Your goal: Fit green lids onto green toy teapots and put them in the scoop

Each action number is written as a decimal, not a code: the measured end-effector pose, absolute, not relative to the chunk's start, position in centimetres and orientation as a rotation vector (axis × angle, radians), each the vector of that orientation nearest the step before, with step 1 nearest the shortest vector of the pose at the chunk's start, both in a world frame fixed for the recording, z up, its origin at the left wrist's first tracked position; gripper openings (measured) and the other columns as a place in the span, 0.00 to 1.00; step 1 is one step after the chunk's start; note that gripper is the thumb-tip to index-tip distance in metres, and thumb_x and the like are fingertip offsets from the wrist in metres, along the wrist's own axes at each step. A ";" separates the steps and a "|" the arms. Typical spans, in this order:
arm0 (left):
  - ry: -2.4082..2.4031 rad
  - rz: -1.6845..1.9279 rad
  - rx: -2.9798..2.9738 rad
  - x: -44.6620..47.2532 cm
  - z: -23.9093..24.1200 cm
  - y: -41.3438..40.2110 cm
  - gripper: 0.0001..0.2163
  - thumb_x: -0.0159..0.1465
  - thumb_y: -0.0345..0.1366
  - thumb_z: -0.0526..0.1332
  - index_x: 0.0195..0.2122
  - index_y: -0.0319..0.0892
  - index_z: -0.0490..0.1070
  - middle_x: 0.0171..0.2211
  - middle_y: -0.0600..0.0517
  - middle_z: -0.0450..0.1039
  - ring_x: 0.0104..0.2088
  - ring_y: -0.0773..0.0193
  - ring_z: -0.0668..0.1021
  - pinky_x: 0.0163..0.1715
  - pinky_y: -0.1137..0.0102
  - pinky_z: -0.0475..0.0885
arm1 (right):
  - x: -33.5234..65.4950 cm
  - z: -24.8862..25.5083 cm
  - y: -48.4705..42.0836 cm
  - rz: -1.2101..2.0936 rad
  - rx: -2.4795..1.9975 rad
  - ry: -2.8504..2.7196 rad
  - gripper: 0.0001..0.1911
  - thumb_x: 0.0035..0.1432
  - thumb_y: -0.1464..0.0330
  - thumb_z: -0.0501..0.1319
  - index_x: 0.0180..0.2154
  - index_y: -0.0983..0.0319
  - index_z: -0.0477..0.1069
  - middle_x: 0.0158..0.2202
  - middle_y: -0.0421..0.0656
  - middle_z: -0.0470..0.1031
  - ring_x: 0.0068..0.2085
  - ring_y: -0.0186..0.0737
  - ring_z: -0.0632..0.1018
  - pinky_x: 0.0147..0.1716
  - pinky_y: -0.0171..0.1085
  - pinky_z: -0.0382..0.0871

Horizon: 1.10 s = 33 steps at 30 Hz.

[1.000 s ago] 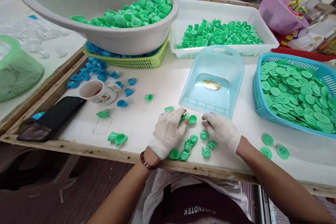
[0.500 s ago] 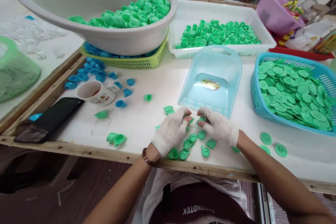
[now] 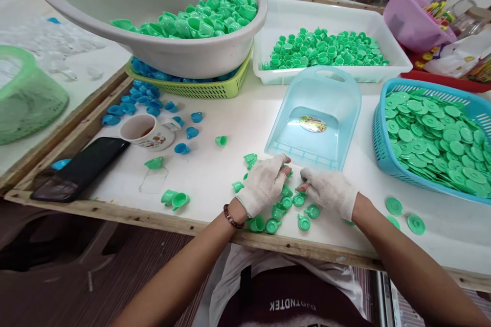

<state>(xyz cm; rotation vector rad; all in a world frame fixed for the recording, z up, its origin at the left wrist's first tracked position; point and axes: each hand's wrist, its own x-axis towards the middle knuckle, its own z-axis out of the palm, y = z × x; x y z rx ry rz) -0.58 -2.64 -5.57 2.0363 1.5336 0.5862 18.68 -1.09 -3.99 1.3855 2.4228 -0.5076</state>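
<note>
At the near table edge (image 3: 153,217), left hand (image 3: 264,185) and right hand (image 3: 330,192) are curling over green cups (image 3: 303,222), grips hidden; a nudge could be rolling some off.

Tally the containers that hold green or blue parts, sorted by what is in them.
Green cups: 2, the white basin and the white tray
Green saucers: 1, the blue basket
Blue cups: 1, the yellow-green basket
Total: 4
</note>
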 end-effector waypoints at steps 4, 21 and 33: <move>1.447 0.774 1.783 -0.3 -5.0 -3.0 0.12 0.66 0.36 0.52 0.49 0.41 0.62 0.31 0.53 0.76 0.32 0.63 0.76 0.36 0.67 0.69 | 19.1 -4.4 -1.0 -0.554 1.454 2.780 0.21 0.62 0.60 0.55 0.55 0.60 0.60 0.36 0.45 0.75 0.35 0.44 0.75 0.28 0.36 0.58; 1.406 0.325 2.273 -1.0 -5.1 -3.6 0.05 0.62 0.33 0.57 0.38 0.41 0.70 0.36 0.50 0.74 0.39 0.59 0.74 0.40 0.65 0.68 | 18.8 -4.9 -1.0 -0.729 1.626 2.845 0.13 0.62 0.67 0.56 0.48 0.61 0.66 0.35 0.42 0.73 0.34 0.39 0.71 0.31 0.36 0.58; 1.530 0.373 2.217 0.1 -5.5 -1.5 0.10 0.65 0.35 0.55 0.30 0.41 0.74 0.33 0.50 0.69 0.32 0.65 0.72 0.33 0.68 0.67 | 16.1 -6.5 -4.9 -0.154 0.674 3.297 0.07 0.62 0.72 0.55 0.38 0.58 0.71 0.35 0.44 0.70 0.35 0.41 0.67 0.36 0.42 0.58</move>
